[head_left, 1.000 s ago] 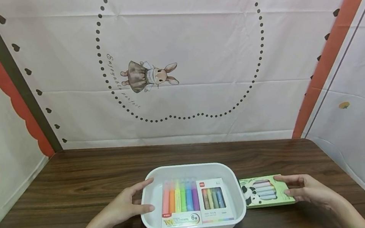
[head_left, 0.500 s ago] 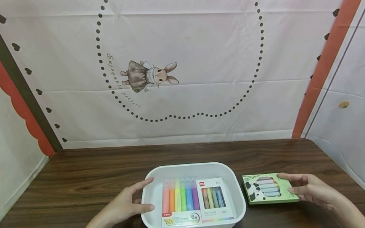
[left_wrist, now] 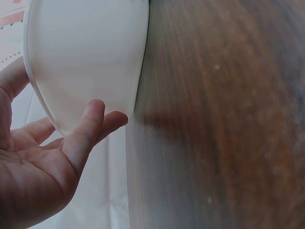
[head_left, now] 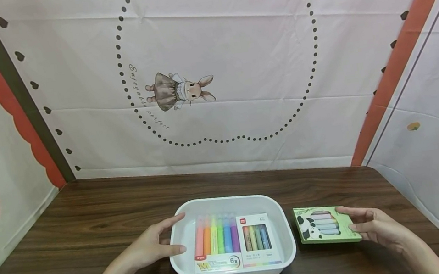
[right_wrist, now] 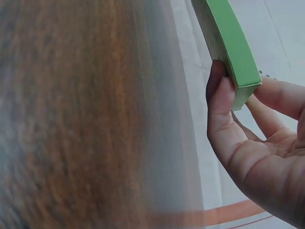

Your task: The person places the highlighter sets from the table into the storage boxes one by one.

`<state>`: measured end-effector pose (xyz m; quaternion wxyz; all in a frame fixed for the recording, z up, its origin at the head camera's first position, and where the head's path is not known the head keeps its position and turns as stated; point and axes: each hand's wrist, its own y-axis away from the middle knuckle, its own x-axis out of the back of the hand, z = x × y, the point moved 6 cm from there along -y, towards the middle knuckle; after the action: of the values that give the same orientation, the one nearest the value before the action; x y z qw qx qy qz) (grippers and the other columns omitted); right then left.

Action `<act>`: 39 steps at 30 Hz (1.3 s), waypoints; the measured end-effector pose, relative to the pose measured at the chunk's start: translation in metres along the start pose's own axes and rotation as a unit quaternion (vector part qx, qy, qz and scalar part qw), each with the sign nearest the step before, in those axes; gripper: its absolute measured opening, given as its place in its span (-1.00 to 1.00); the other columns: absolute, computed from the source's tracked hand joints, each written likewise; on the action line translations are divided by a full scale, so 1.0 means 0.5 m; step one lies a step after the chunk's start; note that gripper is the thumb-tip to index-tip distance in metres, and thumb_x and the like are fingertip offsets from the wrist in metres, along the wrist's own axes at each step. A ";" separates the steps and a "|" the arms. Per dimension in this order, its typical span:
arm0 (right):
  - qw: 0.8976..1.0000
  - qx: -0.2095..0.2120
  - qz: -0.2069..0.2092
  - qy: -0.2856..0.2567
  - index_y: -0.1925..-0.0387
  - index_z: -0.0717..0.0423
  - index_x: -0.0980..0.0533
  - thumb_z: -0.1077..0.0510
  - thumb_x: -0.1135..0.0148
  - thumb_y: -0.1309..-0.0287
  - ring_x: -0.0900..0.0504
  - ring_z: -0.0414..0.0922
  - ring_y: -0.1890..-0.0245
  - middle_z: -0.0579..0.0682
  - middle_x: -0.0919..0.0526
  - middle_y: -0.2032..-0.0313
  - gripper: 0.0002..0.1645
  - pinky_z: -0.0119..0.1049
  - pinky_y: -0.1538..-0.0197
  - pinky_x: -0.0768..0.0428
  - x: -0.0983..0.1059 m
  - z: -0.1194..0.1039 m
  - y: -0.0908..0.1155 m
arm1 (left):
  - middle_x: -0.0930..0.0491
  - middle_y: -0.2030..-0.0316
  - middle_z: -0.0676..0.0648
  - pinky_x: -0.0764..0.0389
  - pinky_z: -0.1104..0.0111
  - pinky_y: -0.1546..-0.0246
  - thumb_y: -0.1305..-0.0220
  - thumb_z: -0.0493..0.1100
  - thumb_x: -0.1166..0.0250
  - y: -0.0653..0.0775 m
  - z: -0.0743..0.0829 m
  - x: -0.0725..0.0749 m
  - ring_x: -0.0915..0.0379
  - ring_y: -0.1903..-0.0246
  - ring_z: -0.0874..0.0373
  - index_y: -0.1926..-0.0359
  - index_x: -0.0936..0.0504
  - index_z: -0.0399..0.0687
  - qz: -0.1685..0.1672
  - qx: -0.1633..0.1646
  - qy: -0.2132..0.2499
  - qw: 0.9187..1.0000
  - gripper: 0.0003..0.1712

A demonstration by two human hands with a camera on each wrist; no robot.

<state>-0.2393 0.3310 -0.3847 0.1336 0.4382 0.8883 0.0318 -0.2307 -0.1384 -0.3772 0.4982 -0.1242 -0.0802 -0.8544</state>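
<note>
My left hand (head_left: 146, 248) holds the left end of a white plastic basin (head_left: 282, 221), thumb and index finger over its rim, as the head view shows. In the left wrist view, other fingers lie against the basin's outer wall (left_wrist: 90, 52). Inside the basin lie a pack of rainbow highlighters (head_left: 216, 237) and, beside it, a white box of coloured sticks (head_left: 258, 240). Right of the basin, my right hand (head_left: 381, 226) pinches the right end of a light-green panda box (head_left: 345, 222) with pastel sticks in its window. The panda box looks raised off the table, a gap apart from the basin.
The basin stands on a dark wood table (head_left: 120, 205). A white cloth wall (head_left: 234, 61) printed with a rabbit rises behind the table's far edge. More printed cloth hangs at the left and right sides.
My right hand has moved the panda box a little right and up, away from the basin, and the box has turned slightly. The left hand and the basin have stayed put.
</note>
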 end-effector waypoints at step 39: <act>0.998 0.039 -0.001 -0.040 -0.04 -0.16 -0.52 0.47 0.18 -0.25 -0.55 -0.19 0.04 -0.14 -0.56 0.00 -0.42 -0.33 0.02 -0.53 -0.029 -0.038 -0.010 | -0.02 -0.18 -0.61 -0.62 0.26 0.29 -0.01 -0.18 -0.39 -0.002 -0.002 -0.002 -0.45 0.06 -0.20 -0.33 -0.04 -0.36 -0.005 -0.005 0.016 1.000 -0.04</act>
<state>-0.2397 0.3173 -0.3644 0.1521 0.4428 0.8834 -0.0204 -0.2311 -0.1373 -0.3787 0.4943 -0.1128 -0.0685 -0.8592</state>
